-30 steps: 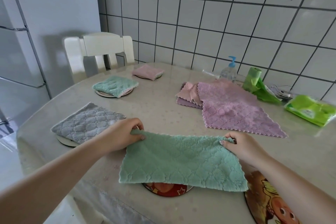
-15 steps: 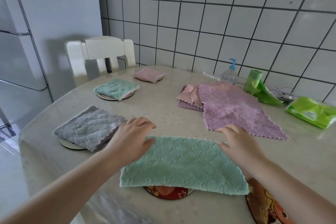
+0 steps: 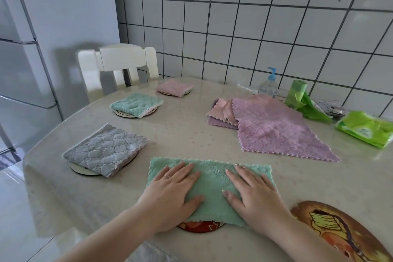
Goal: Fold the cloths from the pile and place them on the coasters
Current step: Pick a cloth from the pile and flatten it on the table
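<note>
A green cloth (image 3: 212,178), folded in half, lies on the table over a red coaster (image 3: 201,226) near the front edge. My left hand (image 3: 172,193) and my right hand (image 3: 253,195) press flat on it, fingers spread, holding nothing. The pile (image 3: 270,125) sits at the back right: a purple cloth spread over pink and purple ones. Folded cloths rest on three coasters to the left: grey (image 3: 106,151), green (image 3: 136,104) and pink (image 3: 174,88).
A large picture coaster (image 3: 340,232) lies at the front right. A pump bottle (image 3: 269,84), a green bag roll (image 3: 297,95) and a green wipes pack (image 3: 365,128) stand along the tiled wall. A white chair (image 3: 119,66) is behind the table.
Both hands let go of the green cloth's far edge after laying it down folded, then moved onto it and now press it flat.
</note>
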A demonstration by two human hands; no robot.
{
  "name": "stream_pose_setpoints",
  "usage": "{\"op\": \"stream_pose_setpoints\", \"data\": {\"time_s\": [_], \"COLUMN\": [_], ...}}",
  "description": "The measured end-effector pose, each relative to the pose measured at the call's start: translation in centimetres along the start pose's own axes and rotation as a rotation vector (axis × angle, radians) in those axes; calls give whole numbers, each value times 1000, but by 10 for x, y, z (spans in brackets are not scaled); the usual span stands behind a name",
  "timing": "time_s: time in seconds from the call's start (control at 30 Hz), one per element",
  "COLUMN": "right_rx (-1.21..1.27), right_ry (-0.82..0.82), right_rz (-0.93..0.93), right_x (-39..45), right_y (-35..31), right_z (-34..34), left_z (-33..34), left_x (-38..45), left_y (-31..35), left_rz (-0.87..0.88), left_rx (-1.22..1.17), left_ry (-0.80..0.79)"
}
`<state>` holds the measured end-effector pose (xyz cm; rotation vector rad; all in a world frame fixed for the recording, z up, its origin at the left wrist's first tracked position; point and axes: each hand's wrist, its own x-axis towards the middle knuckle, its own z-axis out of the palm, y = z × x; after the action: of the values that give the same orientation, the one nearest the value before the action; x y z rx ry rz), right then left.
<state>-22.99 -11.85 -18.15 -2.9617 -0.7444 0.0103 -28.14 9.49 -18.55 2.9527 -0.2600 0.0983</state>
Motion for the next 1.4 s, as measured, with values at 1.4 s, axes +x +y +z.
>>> {"op": "stream_pose_setpoints", "data": {"time_s": [1.4], "right_rx": [375], "right_ry": [-41], "right_rz": [-105], "right_x": [77], "right_y": [-8], "right_z": [-32], "left_z": [7], "left_x": [-34], "left_y": [21], "left_rz": [305], "left_rx": [-206], "left_ry": [412]}}
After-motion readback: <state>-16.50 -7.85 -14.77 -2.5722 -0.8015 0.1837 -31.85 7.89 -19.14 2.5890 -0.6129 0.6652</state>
